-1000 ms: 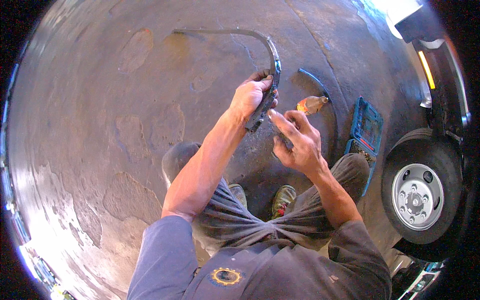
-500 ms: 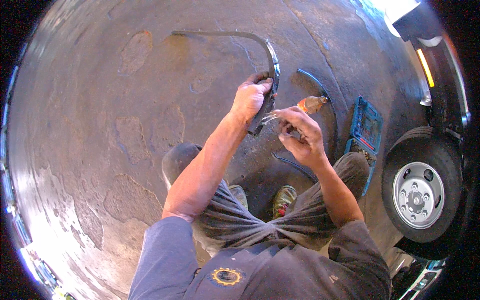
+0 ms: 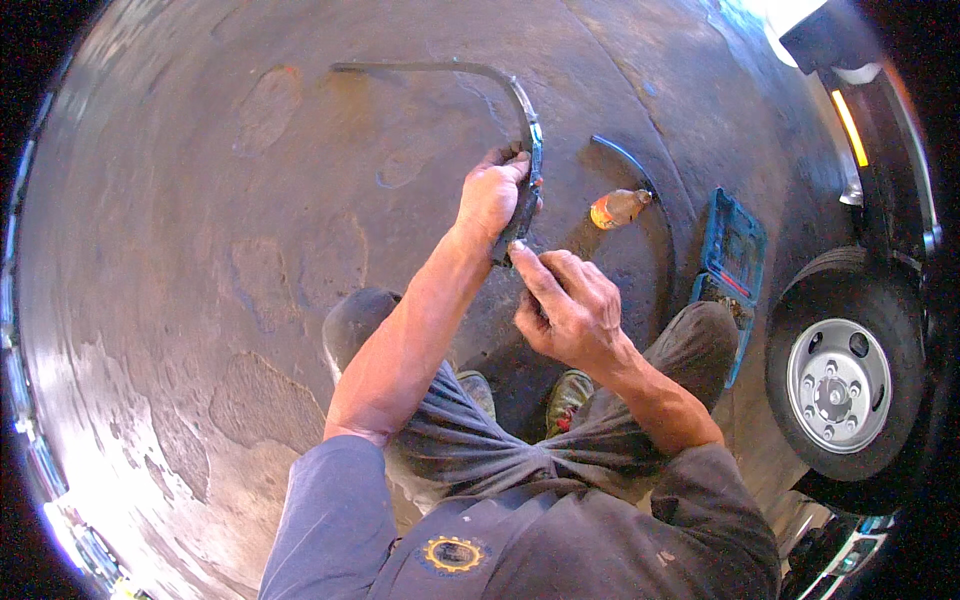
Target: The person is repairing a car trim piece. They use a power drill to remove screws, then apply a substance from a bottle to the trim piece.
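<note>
A long dark curved trim strip, hook-shaped with shiny bits along its outer edge, is held over the floor in front of me. Closed around it near its lower end is my left hand, thumb on top. My right hand touches the strip's near end with its stretched index fingertip. The thumb stands apart from that finger, and the other fingers are curled; I see nothing held in them. The underside of the strip is hidden.
On the floor to the right lie a bottle with an orange label and a thin curved strip. Beyond my right knee sits an open blue plastic case with small parts. A vehicle wheel stands at far right.
My right hand has moved left and down onto the strip's near end; the pale threads by its fingers no longer show. The strip and my left hand have shifted slightly left.
</note>
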The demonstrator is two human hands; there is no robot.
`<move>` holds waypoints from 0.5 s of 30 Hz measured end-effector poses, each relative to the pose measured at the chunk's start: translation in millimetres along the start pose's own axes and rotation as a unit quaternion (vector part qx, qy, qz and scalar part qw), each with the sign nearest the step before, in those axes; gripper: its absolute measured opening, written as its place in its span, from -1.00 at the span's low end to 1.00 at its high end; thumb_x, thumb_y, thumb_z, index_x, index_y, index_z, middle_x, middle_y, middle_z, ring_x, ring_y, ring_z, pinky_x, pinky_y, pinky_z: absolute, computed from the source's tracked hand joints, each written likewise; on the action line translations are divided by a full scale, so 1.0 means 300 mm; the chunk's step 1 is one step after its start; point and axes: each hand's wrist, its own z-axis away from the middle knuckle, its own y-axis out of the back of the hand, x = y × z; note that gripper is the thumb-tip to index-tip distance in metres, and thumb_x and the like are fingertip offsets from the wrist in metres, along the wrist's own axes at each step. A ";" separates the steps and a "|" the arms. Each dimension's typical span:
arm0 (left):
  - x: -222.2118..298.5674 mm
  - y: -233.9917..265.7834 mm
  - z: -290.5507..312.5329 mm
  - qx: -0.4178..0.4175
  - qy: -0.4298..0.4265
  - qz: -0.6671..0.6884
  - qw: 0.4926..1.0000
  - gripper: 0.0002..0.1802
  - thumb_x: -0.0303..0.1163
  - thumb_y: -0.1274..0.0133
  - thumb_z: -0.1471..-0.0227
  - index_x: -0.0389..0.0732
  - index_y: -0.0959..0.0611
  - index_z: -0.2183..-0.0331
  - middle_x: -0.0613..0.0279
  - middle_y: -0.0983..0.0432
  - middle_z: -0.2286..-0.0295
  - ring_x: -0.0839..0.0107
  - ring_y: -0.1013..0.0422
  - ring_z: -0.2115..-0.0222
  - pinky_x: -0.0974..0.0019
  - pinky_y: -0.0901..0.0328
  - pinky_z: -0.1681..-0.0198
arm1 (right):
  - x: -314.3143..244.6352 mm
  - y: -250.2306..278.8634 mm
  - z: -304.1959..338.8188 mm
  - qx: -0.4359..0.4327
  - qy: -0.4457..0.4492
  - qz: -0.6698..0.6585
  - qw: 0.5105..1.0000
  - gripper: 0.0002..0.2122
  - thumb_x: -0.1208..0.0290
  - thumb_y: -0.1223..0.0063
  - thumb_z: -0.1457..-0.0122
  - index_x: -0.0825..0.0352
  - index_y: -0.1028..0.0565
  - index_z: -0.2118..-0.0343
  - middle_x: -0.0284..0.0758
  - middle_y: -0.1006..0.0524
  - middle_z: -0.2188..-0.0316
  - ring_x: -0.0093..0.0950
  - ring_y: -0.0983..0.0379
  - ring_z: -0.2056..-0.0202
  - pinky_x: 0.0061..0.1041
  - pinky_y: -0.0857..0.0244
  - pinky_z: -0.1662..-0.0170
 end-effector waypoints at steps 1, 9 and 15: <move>0.002 -0.001 0.000 0.001 0.005 0.016 1.000 -0.75 -0.40 0.04 -0.17 -0.24 -0.53 0.11 0.25 -0.48 0.54 0.45 -0.38 0.65 0.39 -0.31 0.60 | 0.003 -0.001 0.008 -0.013 -0.007 -0.056 0.998 -0.48 0.61 -0.12 0.22 0.34 -0.48 0.04 -0.24 -0.48 0.40 -0.31 -0.45 0.46 -0.41 -0.38 0.38; 0.020 0.010 0.016 -0.020 0.029 0.008 0.999 -0.79 -0.39 0.07 -0.20 -0.23 -0.53 0.15 0.24 -0.47 0.54 0.45 -0.38 0.63 0.38 -0.32 0.57 | 0.132 0.042 -0.039 -0.009 -0.117 -0.206 0.971 -0.44 0.62 -0.10 0.18 0.22 -0.46 -0.03 -0.21 -0.48 0.31 -0.27 -0.49 0.36 -0.37 -0.40 0.30; 0.007 0.014 -0.002 -0.039 0.023 0.032 0.998 -0.77 -0.39 0.06 -0.19 -0.23 -0.53 0.12 0.24 -0.46 0.54 0.44 -0.38 0.63 0.37 -0.31 0.57 | 0.126 0.004 -0.024 -0.058 -0.069 -0.173 0.981 -0.45 0.54 -0.11 0.17 0.16 -0.47 -0.02 -0.19 -0.48 0.25 -0.19 -0.49 0.28 -0.32 -0.41 0.23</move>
